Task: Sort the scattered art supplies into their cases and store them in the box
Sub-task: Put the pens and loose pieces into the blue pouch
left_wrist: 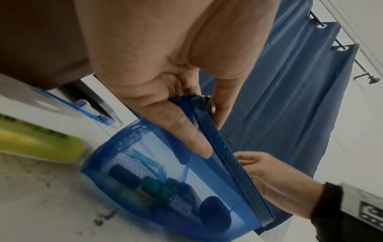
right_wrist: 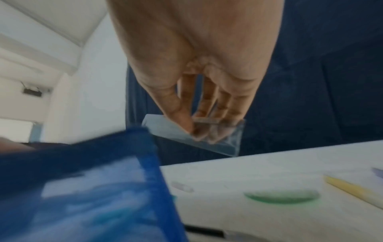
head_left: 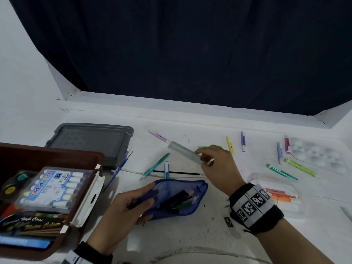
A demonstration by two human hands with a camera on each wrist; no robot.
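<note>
The right hand (head_left: pixel 215 164) pinched a clear ruler (head_left: pixel 184 151) above the table while the left hand (head_left: pixel 125 204) gripped the blue mesh pouch (head_left: pixel 182 199) open, so sliding it inside probably came next

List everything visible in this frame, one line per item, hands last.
Clear plastic ruler: one, transparent, held above the table.
Blue mesh zip pouch: one, blue, table centre, dark markers inside.
Brown storage box: one, brown, left, open, holding a marker set and paint packs.
Grey plastic lid: one, grey, behind the box.
Loose pens: about ten, pastel colours, scattered over the table.
Thin paintbrush: one, blue handle, beside the lid.
Clear paint palette: one, far right.
Clear plastic case: one, right, orange pens inside.
White table: one.
Left hand: grips the pouch's opening.
Right hand: pinches the ruler.
</note>
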